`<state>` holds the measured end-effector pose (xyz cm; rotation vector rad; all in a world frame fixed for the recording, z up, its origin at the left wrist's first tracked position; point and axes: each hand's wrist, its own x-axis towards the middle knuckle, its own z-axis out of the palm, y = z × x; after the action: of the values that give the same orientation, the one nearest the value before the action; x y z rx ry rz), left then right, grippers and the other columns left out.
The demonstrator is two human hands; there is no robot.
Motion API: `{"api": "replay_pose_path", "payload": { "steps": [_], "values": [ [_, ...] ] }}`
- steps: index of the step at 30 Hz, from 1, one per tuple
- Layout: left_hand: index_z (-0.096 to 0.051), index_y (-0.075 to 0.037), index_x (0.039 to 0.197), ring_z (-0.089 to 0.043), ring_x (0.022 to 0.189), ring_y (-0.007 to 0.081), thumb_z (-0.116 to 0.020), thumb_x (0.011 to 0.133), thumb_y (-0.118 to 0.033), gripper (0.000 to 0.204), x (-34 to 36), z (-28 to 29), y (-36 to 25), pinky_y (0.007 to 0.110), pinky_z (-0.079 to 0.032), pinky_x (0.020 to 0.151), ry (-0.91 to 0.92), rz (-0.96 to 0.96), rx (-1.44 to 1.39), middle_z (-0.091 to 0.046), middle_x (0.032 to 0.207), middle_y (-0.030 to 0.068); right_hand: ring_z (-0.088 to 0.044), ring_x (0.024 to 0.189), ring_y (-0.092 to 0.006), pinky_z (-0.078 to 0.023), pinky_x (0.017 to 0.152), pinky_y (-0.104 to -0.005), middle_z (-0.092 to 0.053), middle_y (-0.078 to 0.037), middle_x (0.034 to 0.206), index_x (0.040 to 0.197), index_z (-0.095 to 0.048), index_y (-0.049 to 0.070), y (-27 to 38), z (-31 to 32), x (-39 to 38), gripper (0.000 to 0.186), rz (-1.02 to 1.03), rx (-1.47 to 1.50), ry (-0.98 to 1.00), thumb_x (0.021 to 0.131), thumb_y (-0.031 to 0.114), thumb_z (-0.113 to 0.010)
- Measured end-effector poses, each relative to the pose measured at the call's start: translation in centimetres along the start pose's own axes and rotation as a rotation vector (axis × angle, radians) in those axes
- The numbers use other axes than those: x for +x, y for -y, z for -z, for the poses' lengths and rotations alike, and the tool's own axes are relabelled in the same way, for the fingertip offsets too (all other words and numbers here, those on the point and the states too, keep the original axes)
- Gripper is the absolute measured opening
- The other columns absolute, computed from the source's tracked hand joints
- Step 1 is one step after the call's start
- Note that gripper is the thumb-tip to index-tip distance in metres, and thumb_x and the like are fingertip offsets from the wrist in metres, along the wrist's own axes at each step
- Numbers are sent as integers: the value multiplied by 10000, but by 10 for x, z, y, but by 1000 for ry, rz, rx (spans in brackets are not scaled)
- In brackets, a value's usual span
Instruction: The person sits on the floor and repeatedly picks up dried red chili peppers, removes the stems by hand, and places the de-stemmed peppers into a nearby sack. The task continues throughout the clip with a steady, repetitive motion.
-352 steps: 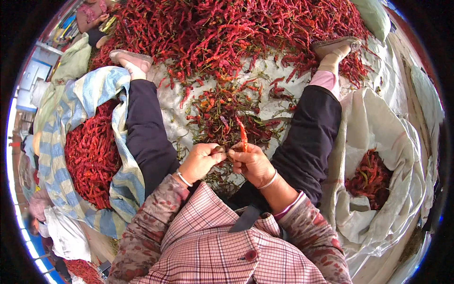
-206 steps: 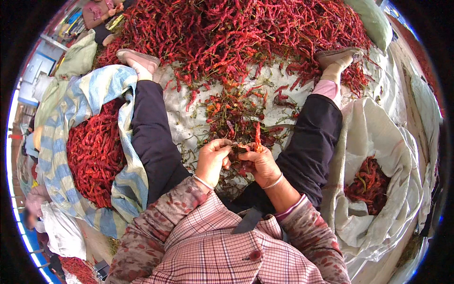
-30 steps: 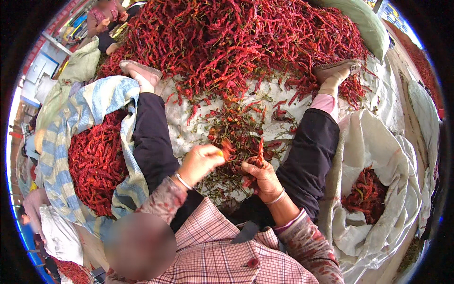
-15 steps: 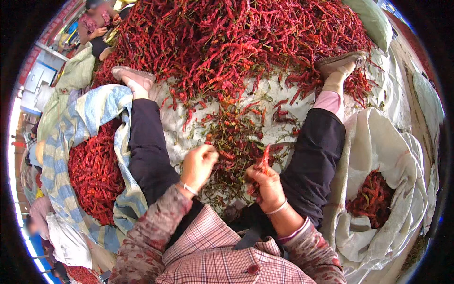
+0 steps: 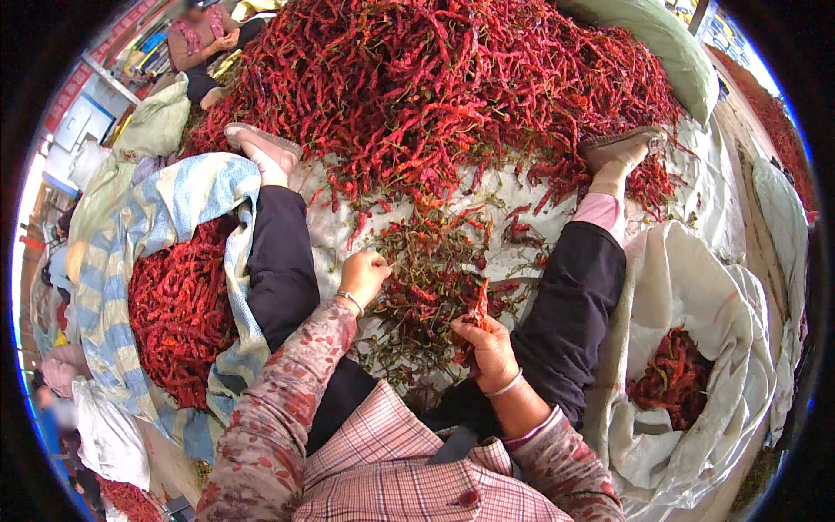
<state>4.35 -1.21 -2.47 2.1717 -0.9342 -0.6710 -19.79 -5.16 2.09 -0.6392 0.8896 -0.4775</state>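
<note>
My right hand [image 5: 494, 355] is closed round a few dried red chili peppers [image 5: 479, 306]. One pepper's end sticks up above the thumb, and others show below the fingers. My left hand [image 5: 364, 277] is apart from it on the left, with thumb and fingertips pinched together. What they hold, if anything, is too small to make out. Beneath and between both hands lies a loose scatter of green stems and chili bits [image 5: 423, 291] on a white sheet [image 5: 329, 228].
A large heap of red chilies [image 5: 409, 87] rises beyond my outstretched legs. A blue-and-white striped sack [image 5: 109, 287] of chilies stands at left, a white sack [image 5: 639, 304] with fewer at right. Another person [image 5: 202, 43] sits at the far left.
My left hand has shifted slightly left and up, farther from my right hand. The right hand still grips the chili peppers, a little lower. The view has shifted slightly.
</note>
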Motion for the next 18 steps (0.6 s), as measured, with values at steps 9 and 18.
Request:
{"api": "replay_pose_path", "payload": {
  "steps": [9,18],
  "values": [
    [-582,-7,748,-522,444,157,-606,699,-80,91,-4,27,3,283,-408,423,-195,23,-120,-566,574,72,-442,372,-87,-279,294,-205,-509,11,587,785,-559,92,8,1,-10,70,-81,-72,7,754,147,-589],
    [-579,-11,815,-552,775,330,-553,704,-152,181,8,0,1,406,-441,697,103,-333,566,-569,828,155,-424,415,-72,-354,349,-226,-495,31,583,783,-568,81,16,-3,-8,85,-123,-75,42,733,111,-630]
  ]
}}
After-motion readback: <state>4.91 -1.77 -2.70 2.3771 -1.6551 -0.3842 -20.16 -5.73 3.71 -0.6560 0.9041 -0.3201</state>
